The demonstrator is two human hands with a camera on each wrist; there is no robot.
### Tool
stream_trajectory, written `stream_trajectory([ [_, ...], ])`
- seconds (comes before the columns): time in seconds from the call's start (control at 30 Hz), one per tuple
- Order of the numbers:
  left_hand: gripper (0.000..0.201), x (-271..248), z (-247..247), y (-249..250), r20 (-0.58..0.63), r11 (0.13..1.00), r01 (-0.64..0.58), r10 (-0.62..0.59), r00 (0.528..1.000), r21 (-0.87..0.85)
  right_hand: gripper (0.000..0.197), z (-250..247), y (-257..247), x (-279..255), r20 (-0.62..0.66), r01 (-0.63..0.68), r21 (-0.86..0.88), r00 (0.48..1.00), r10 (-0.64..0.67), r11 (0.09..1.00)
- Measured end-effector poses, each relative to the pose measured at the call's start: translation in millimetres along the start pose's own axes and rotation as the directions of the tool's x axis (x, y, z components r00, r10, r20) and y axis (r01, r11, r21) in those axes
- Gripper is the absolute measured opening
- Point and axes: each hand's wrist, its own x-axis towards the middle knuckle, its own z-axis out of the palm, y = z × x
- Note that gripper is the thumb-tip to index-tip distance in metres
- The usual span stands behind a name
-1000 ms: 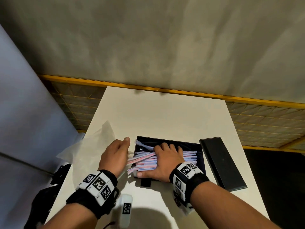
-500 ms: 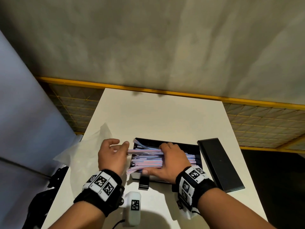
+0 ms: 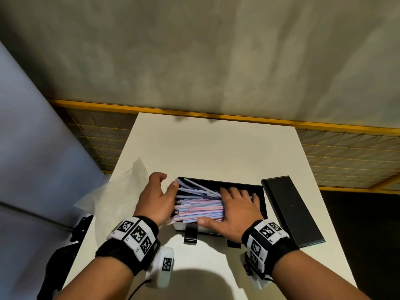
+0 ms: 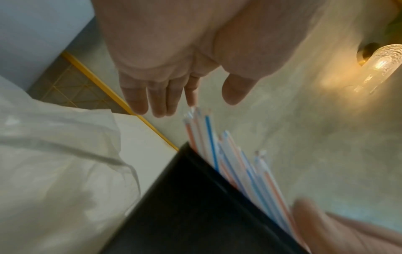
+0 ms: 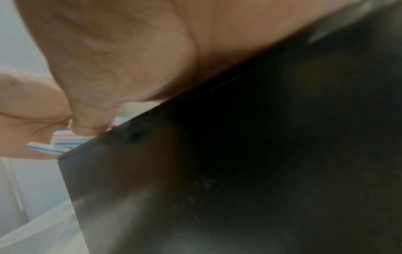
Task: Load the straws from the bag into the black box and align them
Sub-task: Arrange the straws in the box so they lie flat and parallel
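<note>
The black box [image 3: 219, 184] sits on the white table, holding a pile of red- and blue-striped straws [image 3: 199, 210]. Some straws lie skewed at the far left corner, and their left ends stick out past the box's left wall. My left hand [image 3: 165, 185] is at that left end with fingers straight, its thumb side touching the straw ends [image 4: 206, 135]. My right hand [image 3: 234, 210] lies flat on the pile, with its thumb [image 5: 93, 122] at the near wall [image 5: 239, 171]. The clear plastic bag [image 3: 121, 191] lies left of the box.
The black lid [image 3: 291, 210] lies to the right of the box. A white tagged device [image 3: 165, 266] with a cable rests near the table's front edge. A black clip [image 3: 190, 234] stands at the box's front. A yellow rail [image 3: 238, 118] runs behind the table.
My left hand has let go of the straws it pinched and now has straight fingers against their left ends. The straws lie further into the box. My right hand stays flat on the pile.
</note>
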Motion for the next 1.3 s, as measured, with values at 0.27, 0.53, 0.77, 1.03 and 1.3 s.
stream_trajectory([
  [0.27, 0.041, 25.9, -2.2, 25.8, 0.116, 0.955, -0.087, 0.056, 0.992, 0.284, 0.095, 6.4, 6.2, 1.0, 0.083, 0.031, 0.06, 0.996, -0.036, 0.998],
  [0.53, 0.033, 30.9, 6.9, 33.6, 0.096, 0.914, -0.133, 0.103, 0.99, 0.385, 0.046, -2.4, 15.8, 1.2, 0.102, 0.135, 0.135, 0.984, -0.15, 0.982],
  [0.77, 0.029, 34.5, 9.5, 28.1, 0.05, 0.904, -0.163, 0.155, 0.987, 0.395, 0.042, -10.8, 21.1, 7.3, 0.063, 0.11, 0.162, 0.991, -0.122, 0.981],
  [1.03, 0.026, 32.0, 12.0, 24.2, 0.117, 0.821, -0.242, 0.212, 0.97, 0.517, 0.051, -4.3, 14.5, 11.1, 0.014, 0.081, 0.184, 0.996, -0.085, 0.98],
  [1.3, 0.019, 21.9, -3.9, 40.9, 0.071, 0.81, -0.307, 0.315, 0.947, 0.501, 0.102, 5.8, 1.1, 16.0, 0.207, 0.101, 0.083, 0.971, -0.116, 0.991],
])
